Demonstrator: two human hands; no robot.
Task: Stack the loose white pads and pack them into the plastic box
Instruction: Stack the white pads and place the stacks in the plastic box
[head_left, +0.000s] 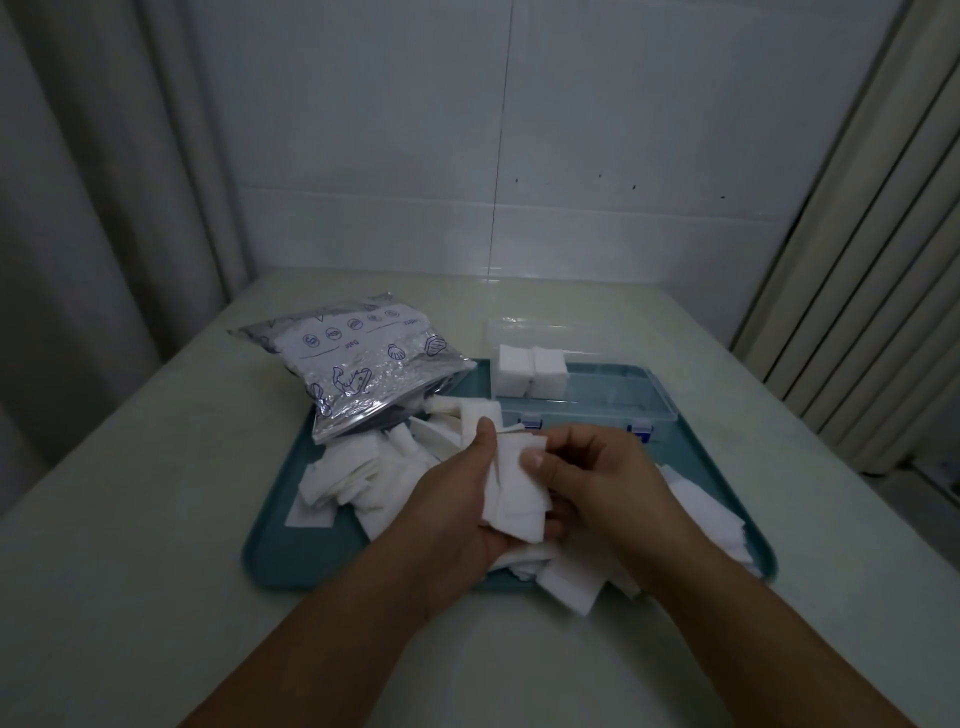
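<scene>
White pads (514, 486) pinched in a small stack — right thumb on top, left hand (457, 499) curled under and around, right hand (597, 478) closed on the edge. Held above a teal tray (270, 551) strewn with loose pads (358, 478). Beyond, clear plastic box (613, 395) — two neat stacks (530, 371) at its left end. Crinkled bag (363, 364) on the tray's far-left corner.

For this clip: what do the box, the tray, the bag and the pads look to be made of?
Box: clear rigid plastic, glossy; the pads inside show through its walls.
Tray: teal, smooth, probably moulded plastic with a raised rim.
Bag: thin shiny film, crinkled, with printed icons.
Pads, held in both hands: white, matte, soft-looking, probably cotton or non-woven fibre; they bend limply.
</scene>
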